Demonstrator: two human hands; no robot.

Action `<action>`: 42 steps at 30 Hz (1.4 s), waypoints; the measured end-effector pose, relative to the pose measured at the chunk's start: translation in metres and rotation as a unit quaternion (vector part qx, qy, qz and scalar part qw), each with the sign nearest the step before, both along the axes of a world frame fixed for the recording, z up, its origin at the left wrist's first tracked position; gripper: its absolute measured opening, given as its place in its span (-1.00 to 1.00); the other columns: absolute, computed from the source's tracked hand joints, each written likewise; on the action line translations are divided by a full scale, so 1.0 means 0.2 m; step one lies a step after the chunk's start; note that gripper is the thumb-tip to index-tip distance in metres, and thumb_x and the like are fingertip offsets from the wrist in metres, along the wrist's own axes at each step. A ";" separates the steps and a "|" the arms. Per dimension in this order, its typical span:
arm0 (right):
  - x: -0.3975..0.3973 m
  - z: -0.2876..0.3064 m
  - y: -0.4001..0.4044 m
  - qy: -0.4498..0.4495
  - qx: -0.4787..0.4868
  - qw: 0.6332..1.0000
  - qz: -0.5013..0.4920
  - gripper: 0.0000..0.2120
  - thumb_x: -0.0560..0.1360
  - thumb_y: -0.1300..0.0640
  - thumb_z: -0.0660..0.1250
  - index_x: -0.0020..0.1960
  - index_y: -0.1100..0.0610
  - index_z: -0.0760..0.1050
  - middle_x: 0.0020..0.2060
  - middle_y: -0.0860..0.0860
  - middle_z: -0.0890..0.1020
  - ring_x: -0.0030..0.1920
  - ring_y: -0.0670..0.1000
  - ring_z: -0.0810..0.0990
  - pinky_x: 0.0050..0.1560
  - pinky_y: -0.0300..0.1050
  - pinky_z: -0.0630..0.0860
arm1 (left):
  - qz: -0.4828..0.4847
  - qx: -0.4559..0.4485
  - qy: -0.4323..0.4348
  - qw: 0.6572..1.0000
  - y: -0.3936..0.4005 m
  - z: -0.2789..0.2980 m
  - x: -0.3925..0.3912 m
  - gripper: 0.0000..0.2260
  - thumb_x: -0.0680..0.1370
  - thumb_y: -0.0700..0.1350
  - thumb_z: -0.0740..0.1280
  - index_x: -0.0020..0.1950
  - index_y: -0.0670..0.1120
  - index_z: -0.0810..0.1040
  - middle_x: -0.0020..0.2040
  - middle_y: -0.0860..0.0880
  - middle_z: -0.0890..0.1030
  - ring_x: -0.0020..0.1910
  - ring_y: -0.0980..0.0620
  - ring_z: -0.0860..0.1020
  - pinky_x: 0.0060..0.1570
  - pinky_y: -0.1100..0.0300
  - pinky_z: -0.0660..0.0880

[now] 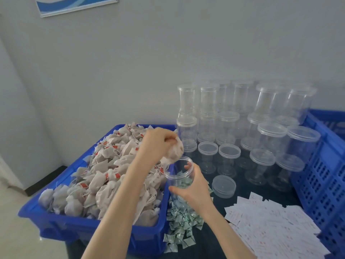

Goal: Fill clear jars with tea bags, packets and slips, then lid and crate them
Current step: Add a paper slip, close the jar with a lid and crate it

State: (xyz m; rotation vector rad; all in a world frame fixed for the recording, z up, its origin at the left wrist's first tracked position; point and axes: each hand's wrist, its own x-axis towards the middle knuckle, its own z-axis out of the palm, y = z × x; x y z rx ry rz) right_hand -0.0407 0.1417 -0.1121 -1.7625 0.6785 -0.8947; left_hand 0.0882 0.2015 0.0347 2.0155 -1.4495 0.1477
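My right hand grips an open clear jar, tilted toward the blue bin heaped with tea bags. My left hand holds a bunch of tea bags right over the jar's mouth. Small green packets lie on the dark table below the jar. White paper slips are spread at the right front. One loose lid lies flat beside my right hand.
Stacks of lidded clear jars fill the back of the table against the wall. A blue slotted crate stands at the right edge. The floor lies to the left of the bin.
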 end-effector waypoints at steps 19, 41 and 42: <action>-0.03 -0.01 -0.02 -0.024 -0.002 0.999 -0.023 -0.28 0.16 0.06 0.65 0.18 -0.25 0.37 0.10 -0.30 0.58 0.15 -0.30 0.53 0.01 -0.49 0.44 | -0.014 0.113 0.006 0.993 -0.15 -0.18 0.12 -0.86 0.53 -0.20 0.35 -0.04 -0.01 0.68 -0.20 0.14 0.60 -0.22 0.22 0.57 -0.06 0.32 0.51; -0.07 -0.07 -0.03 0.004 0.013 0.999 -0.044 -0.28 0.14 0.01 0.64 0.14 -0.30 0.33 0.09 -0.28 0.54 0.07 -0.44 0.47 -0.09 -0.59 0.40 | 0.120 0.266 -0.318 0.902 -0.14 -0.44 0.14 -0.90 0.52 -0.15 0.31 -0.03 -0.04 0.61 -0.01 -0.03 0.63 0.03 -0.04 0.57 0.08 0.12 0.40; -0.07 -0.07 -0.02 0.005 0.012 0.999 -0.042 -0.28 0.14 0.03 0.64 0.13 -0.29 0.33 0.08 -0.28 0.54 0.06 -0.44 0.47 -0.10 -0.59 0.39 | 0.118 0.264 -0.306 0.907 -0.13 -0.44 0.15 -0.89 0.52 -0.14 0.30 -0.02 -0.03 0.61 -0.01 -0.03 0.63 0.03 -0.03 0.56 0.07 0.13 0.40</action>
